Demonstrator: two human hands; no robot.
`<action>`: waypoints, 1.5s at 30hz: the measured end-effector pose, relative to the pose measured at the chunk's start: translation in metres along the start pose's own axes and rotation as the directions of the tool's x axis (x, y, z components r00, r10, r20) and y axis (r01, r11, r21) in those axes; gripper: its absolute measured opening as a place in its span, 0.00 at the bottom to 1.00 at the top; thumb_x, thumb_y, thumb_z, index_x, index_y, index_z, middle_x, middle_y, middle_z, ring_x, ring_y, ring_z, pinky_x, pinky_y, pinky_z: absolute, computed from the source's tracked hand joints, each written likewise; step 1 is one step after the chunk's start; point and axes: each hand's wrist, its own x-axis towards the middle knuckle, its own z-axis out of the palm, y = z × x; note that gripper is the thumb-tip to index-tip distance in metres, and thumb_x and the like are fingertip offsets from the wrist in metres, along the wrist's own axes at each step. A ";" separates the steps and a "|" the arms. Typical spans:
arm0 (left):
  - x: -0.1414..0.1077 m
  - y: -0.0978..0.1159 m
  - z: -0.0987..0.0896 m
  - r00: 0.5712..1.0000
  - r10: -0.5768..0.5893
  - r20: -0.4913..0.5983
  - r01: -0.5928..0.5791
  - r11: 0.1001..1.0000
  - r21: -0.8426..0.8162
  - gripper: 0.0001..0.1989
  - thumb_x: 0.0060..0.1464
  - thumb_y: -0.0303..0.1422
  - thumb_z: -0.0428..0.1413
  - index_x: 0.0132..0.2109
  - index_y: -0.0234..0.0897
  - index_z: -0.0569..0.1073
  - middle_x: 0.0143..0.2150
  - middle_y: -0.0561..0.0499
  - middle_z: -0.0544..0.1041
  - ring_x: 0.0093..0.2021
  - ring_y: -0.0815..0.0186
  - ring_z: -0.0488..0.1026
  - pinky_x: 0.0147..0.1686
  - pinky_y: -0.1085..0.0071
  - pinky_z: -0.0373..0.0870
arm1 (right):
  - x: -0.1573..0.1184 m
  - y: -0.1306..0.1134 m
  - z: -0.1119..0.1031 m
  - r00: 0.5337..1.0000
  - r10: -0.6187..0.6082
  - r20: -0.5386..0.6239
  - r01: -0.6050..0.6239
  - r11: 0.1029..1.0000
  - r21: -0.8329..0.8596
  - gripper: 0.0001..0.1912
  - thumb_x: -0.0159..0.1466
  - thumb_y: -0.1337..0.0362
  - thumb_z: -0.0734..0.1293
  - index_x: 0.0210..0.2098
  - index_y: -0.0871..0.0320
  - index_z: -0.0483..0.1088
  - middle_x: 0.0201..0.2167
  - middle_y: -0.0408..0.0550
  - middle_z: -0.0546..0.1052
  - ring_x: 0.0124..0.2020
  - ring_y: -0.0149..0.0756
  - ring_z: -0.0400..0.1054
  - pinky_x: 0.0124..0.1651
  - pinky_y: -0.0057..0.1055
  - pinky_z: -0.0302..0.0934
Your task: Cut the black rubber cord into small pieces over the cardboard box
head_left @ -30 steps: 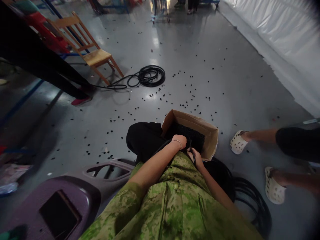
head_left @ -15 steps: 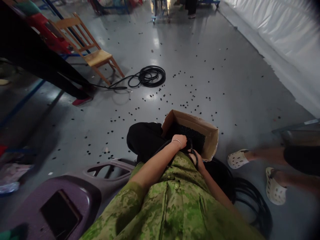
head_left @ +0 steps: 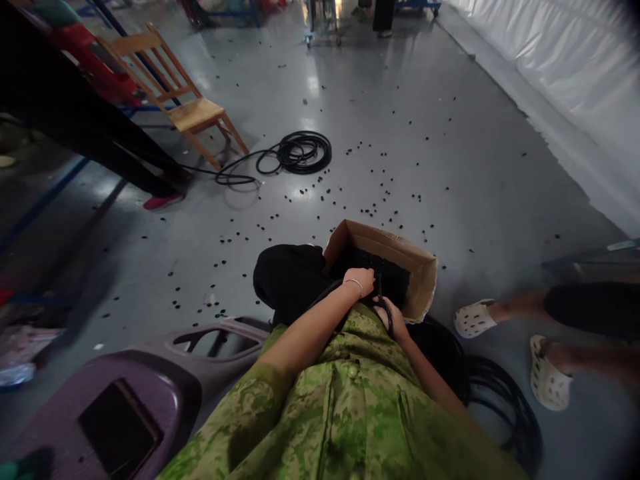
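My left hand (head_left: 360,281), with a thin bracelet at its wrist, is closed at the near side of an open cardboard box (head_left: 424,283). It grips a thin black tube or strip (head_left: 325,291) that runs back beside my forearm; the held end is hard to see. In my right hand (head_left: 394,319), just to the right, are black-handled scissors (head_left: 385,310), their blades pointing up beside the left fingers. Many small black pieces (head_left: 383,267) fill the bottom of the box.
Small black bits lie scattered over the grey floor. A coil of black hose (head_left: 304,152) lies near a wooden chair (head_left: 197,115). More black coils (head_left: 505,400) are at my right. A phone (head_left: 120,427) rests on a purple stool (head_left: 55,413). People stand left and right.
My right hand has shifted slightly left with the scissors, whose handles look closer together. My left hand stays nearly in place. At the right, the other person's leg has moved slightly.
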 end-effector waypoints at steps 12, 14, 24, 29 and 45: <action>0.000 0.001 -0.001 1.000 0.004 -0.019 -0.004 1.000 -0.013 0.17 0.62 0.37 0.46 0.50 0.32 0.72 0.44 0.37 0.78 0.46 0.55 0.76 0.42 0.64 0.71 | -0.001 -0.002 0.001 1.000 -0.024 -0.016 0.024 1.000 -0.006 0.18 0.57 0.52 0.64 0.40 0.57 0.72 0.39 0.49 0.79 0.42 0.43 0.72 0.46 0.36 0.64; -0.001 0.001 -0.001 1.000 0.004 -0.028 -0.004 1.000 -0.015 0.17 0.62 0.37 0.45 0.50 0.32 0.72 0.44 0.37 0.78 0.46 0.55 0.76 0.42 0.64 0.71 | -0.001 -0.002 0.001 0.999 -0.023 -0.022 0.023 1.000 -0.012 0.19 0.57 0.51 0.64 0.41 0.58 0.72 0.39 0.50 0.79 0.42 0.43 0.71 0.46 0.36 0.64; -0.002 0.001 -0.003 1.000 0.008 -0.018 -0.009 0.999 -0.032 0.16 0.62 0.36 0.46 0.51 0.35 0.71 0.45 0.38 0.78 0.47 0.57 0.76 0.43 0.64 0.70 | -0.001 -0.001 0.000 0.999 -0.013 -0.035 0.012 0.999 -0.044 0.19 0.57 0.51 0.63 0.41 0.58 0.71 0.40 0.51 0.78 0.43 0.43 0.71 0.47 0.37 0.63; -0.003 0.001 -0.003 1.000 0.004 -0.021 -0.005 1.000 -0.030 0.17 0.62 0.36 0.45 0.51 0.35 0.71 0.45 0.38 0.78 0.47 0.56 0.76 0.42 0.64 0.71 | -0.002 -0.004 0.001 0.999 -0.011 -0.048 0.010 0.999 -0.030 0.19 0.57 0.52 0.63 0.41 0.57 0.71 0.41 0.51 0.78 0.43 0.44 0.72 0.47 0.37 0.64; -0.002 0.001 -0.002 1.000 0.008 -0.021 -0.008 1.000 -0.015 0.17 0.62 0.36 0.45 0.52 0.35 0.71 0.45 0.38 0.78 0.47 0.57 0.76 0.43 0.65 0.70 | -0.002 -0.003 0.002 0.999 -0.007 -0.034 0.007 1.000 -0.011 0.20 0.57 0.51 0.63 0.41 0.58 0.71 0.39 0.51 0.78 0.41 0.43 0.72 0.45 0.37 0.64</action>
